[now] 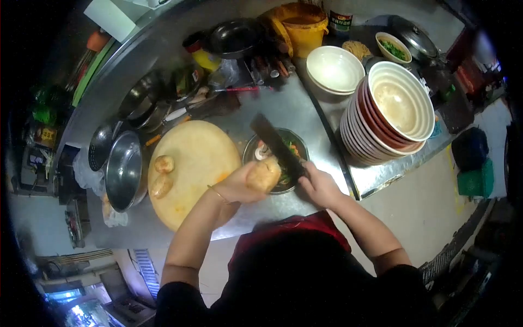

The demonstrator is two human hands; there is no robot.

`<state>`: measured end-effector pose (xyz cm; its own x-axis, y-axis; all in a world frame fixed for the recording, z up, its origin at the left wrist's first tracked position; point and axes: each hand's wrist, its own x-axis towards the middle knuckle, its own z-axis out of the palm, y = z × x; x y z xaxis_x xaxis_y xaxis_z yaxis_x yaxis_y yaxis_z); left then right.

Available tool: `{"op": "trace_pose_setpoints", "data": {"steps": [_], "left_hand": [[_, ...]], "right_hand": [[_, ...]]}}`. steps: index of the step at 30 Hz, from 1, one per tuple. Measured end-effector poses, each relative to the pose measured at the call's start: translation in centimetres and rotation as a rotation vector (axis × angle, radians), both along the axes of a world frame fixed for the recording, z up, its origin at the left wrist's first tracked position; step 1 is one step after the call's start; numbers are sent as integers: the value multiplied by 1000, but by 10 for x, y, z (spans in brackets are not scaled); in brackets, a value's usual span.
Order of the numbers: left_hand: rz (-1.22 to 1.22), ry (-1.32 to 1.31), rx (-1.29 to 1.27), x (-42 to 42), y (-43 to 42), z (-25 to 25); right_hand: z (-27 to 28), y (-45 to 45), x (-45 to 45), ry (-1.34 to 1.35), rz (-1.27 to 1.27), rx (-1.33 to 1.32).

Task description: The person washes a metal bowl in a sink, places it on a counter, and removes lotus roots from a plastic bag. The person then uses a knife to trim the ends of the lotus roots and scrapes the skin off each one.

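My left hand is wrapped round a bread bun, held above the near left rim of a metal bowl. My right hand grips the handle of a broad dark cleaver, whose blade slants up and left across the bowl, close beside the bun. Chopped green and orange food shows in the bowl, partly hidden by the blade. Left of my hands lies a round cutting board with a small bun and another bun on it.
A tall stack of bowls and a white bowl stand at the right. At the left is a metal basin. Behind are a dark pan, a yellow bucket, a knife and a bowl of greens.
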<state>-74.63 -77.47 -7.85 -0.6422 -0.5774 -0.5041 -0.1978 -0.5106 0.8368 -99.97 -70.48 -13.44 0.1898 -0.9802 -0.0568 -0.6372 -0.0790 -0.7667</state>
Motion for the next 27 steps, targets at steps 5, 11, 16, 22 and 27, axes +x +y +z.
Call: {"op": "trace_pose_setpoints", "data": {"steps": [5,11,16,22,27], "left_hand": [[285,-4,-418,19,9,-34],[509,-624,-876,96,-9,-50],[576,-1198,-1038,182,-15,-44],[343,-1587,-1137,204,-16,-63],[622,-1226,-1266,241,21,-40]], "right_hand": [[2,-12,-1,-200,-132,-43],[9,0,-13,-310,-246,44],[5,9,0,-506,-229,231],[27,19,47,-590,-142,277],[13,23,82,-583,-11,119]]}}
